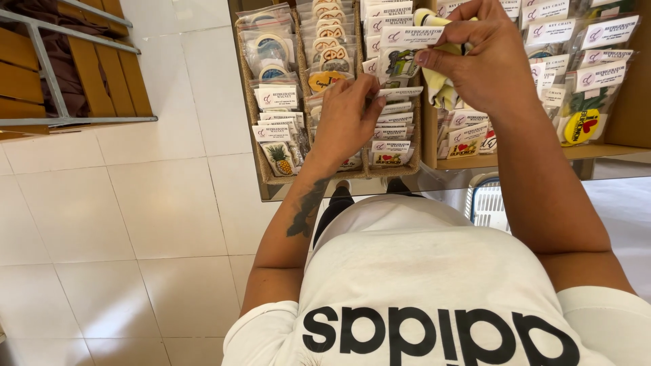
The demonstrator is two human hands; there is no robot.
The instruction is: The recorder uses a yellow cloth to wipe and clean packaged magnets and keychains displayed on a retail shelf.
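My right hand point(483, 57) pinches a small clear packet with a white header card, the magnet packet point(401, 51), and holds it up above the display. My left hand point(347, 120) reaches down into a woven basket point(266, 166), its fingers spreading the row of packets point(393, 118) standing there. More packets of flat souvenir pieces, one with a pineapple point(279, 160), fill the basket's left rows. All packets are clear bags with white cards on top.
A wooden tray point(597, 150) to the right holds further packets, among them a yellow round one point(581, 126). A wooden bench with a grey metal frame point(51, 74) stands at upper left on the white tiled floor. A white plastic basket point(487, 203) sits below the shelf.
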